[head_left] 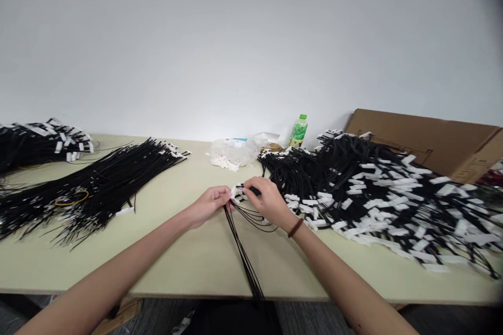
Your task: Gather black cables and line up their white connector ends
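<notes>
Near the middle of the table, my left hand (215, 203) is closed on a bunch of thin black cables (240, 243), pinched close to their white ends. The cables hang down over the table's front edge. My right hand (268, 200), with a brown band at the wrist, is closed at the white connector pieces (237, 189) beside the left fingertips. Some cables loop from there under the right hand. Exactly what the right fingertips grip is partly hidden by the hand itself.
A large pile of black cables with white tags (377, 204) covers the right side. Behind it stands a cardboard box (424, 138). A green-capped bottle (299, 132) and a clear bag of white pieces (228, 154) are at the back. More cable bundles (113, 178) lie left.
</notes>
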Demonstrator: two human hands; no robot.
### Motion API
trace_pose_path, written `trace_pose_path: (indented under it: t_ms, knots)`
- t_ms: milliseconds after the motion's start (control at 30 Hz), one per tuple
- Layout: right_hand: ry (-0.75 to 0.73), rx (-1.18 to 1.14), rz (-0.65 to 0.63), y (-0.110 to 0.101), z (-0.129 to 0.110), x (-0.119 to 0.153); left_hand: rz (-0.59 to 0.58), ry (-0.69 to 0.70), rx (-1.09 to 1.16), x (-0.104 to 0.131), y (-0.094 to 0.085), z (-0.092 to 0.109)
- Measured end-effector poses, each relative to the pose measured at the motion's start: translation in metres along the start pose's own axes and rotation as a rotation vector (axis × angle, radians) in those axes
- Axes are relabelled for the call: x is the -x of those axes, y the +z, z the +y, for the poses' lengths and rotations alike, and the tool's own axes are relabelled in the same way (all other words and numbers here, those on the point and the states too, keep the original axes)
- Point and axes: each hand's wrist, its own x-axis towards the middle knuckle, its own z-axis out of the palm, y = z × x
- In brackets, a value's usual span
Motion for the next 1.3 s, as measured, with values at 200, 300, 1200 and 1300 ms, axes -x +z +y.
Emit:
trace_pose_path:
  t_ms: [200, 300, 1200, 1300]
  knots:
    - [-0.003, 0.000, 0.002, 0.0013, 0.0005, 0.0006, 0.001, -0.003, -0.006, 0.0001, 0.0000, 0.0004]
    - [0.004, 0.012, 0.003, 0.0017, 0.0002, 0.0005, 0.004, -0.008, -0.005, 0.0003, 0.0006, 0.0013]
    - [0.007, 0.000, -0.003, 0.0017, -0.0013, 0.0003, 0.012, -0.014, 0.014, 0.0017, 0.0016, 0.0035]
    - [0.007, 0.005, -0.004, 0.0017, -0.0015, -0.0003, 0.019, -0.019, 0.011, 0.0015, 0.0017, 0.0035]
